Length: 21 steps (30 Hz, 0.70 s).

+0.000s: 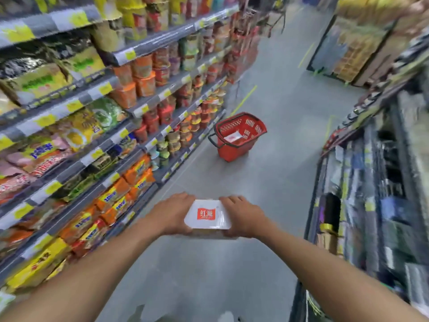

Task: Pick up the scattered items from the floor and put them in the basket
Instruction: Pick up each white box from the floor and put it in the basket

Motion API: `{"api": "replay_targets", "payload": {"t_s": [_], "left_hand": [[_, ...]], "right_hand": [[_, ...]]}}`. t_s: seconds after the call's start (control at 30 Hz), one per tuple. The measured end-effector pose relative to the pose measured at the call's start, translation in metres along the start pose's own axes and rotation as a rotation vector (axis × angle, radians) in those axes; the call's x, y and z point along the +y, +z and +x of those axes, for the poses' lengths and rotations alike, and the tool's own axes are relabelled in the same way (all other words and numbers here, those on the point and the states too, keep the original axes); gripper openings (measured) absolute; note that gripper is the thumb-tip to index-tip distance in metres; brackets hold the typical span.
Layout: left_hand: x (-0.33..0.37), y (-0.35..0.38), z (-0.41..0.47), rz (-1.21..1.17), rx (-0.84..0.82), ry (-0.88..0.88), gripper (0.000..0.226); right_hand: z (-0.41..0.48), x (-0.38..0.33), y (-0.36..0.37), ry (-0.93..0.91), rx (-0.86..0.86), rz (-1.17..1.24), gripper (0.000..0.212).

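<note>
I hold a white box with a red square label (207, 214) in front of me, above the grey floor. My left hand (171, 213) grips its left side and my right hand (243, 214) grips its right side. Further down the aisle a red plastic basket (239, 148) with black handles stands on the floor, close to the left shelving. One white packet with a red mark (233, 137) lies inside it. The basket is well beyond my hands.
Shelves of instant noodle cups and snack bags (97, 126) line the left of the aisle. Dark shelving with packaged goods (371, 194) runs along the right. The grey floor (278, 112) stretches between them, with yellow lines and stacked goods (348, 49) further back.
</note>
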<state>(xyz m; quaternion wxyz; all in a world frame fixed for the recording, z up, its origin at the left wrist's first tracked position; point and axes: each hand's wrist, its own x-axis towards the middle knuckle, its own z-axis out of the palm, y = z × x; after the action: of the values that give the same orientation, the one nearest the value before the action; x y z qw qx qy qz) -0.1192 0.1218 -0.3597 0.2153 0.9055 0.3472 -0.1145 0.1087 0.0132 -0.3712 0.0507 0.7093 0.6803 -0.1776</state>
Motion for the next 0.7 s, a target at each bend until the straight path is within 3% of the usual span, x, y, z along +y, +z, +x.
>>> {"api": "replay_targets", "payload": {"t_s": [0.1,0.3,0.7], "left_hand": [[0.061,0.012,0.04,0.018,-0.037,0.065,0.081],[0.152,0.023,0.101,0.086,-0.074,0.182,0.064],[0.198,0.016,0.246,0.152,-0.108,0.331,0.077]], "right_hand": [[-0.04,0.061,0.008,0.089,0.023,0.038,0.092],[-0.092,0.148,0.017,0.215,0.039,0.098,0.091],[-0.053,0.263,0.012,0.339,0.018,0.197,0.097]]}}
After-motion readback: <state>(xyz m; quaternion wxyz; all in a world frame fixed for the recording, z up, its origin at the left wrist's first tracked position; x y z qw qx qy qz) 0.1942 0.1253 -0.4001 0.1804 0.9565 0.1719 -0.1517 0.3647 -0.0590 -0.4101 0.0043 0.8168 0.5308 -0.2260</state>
